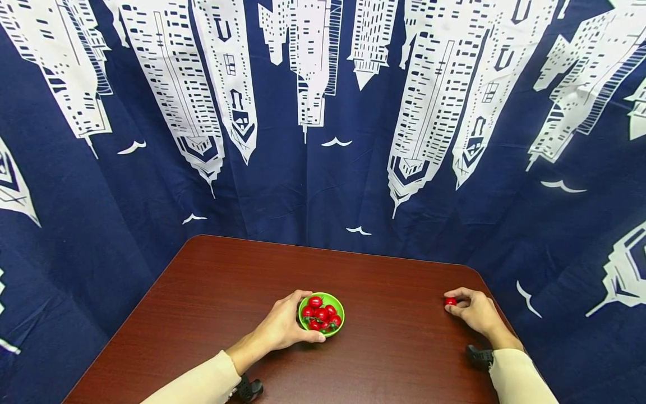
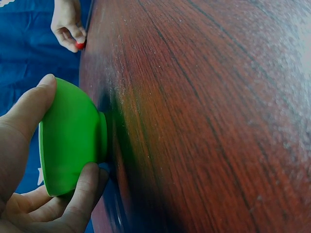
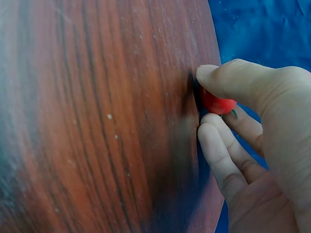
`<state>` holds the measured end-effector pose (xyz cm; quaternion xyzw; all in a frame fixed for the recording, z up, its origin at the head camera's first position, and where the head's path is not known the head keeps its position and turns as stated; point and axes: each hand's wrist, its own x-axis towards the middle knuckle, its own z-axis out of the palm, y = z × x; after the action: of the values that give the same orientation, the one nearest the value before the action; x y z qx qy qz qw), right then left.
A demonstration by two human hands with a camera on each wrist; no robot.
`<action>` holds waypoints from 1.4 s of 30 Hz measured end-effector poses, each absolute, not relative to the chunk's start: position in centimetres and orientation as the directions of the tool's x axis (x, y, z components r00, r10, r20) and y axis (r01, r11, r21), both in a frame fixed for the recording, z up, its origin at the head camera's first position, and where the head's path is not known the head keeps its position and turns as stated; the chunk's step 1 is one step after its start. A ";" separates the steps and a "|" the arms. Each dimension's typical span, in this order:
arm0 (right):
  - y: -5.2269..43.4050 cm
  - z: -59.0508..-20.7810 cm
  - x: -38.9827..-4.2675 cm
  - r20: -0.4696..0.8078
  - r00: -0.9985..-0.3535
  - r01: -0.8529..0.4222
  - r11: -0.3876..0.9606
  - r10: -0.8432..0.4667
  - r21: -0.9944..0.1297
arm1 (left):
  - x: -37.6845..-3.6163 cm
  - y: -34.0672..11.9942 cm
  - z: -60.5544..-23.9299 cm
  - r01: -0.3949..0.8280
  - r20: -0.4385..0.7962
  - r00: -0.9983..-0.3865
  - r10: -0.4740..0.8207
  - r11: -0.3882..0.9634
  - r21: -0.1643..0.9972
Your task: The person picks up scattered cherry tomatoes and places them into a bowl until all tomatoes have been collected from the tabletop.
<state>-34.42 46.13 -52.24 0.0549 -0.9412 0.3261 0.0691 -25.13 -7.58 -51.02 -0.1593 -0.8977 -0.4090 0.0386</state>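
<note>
A small green bowl [image 1: 342, 307] stands at mid-table with several red cherry tomatoes [image 1: 321, 314] in it, some with green stems. My left hand [image 1: 284, 324] grips the bowl from its left side. In the left wrist view the thumb is on one side of the green bowl [image 2: 73, 138] and the fingers are on the other, near its foot. Far to the right, my right hand [image 1: 478, 315] pinches a single cherry tomato [image 1: 450, 301] close to the tabletop. The right wrist view shows this cherry tomato [image 3: 217, 104] between thumb and fingers, partly hidden, its green stem showing.
The brown wood-grain table [image 1: 242, 269] has rounded far corners, and its right edge runs close beside my right hand. Behind it hangs a dark blue curtain [image 1: 303, 191] printed with white buildings and birds. Dark wrist devices sit at both cuffs.
</note>
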 end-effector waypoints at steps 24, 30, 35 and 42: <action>41.9 -50.7 -34.0 0.244 -0.964 -0.232 0.795 -0.110 -0.561 | -25.5 -7.9 -51.2 0.313 0.200 -0.948 0.247 0.617 0.722; 40.4 -50.1 -33.9 0.278 -0.951 -0.280 0.765 -0.137 -0.581 | -25.6 -7.9 -51.2 0.319 0.203 -0.946 0.251 0.618 0.718; 39.2 -49.4 -33.8 0.318 -0.934 -0.328 0.739 -0.161 -0.588 | -25.6 -7.8 -51.3 0.319 0.203 -0.946 0.252 0.618 0.718; 37.2 -48.4 -33.3 0.357 -0.912 -0.380 0.745 -0.202 -0.548 | -25.5 -7.8 -51.5 0.322 0.198 -0.944 0.263 0.608 0.726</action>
<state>-33.28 37.18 -48.43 0.1577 -0.9237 0.3206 0.1386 -25.51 -7.80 -51.47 -0.1632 -0.8958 -0.4118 0.0356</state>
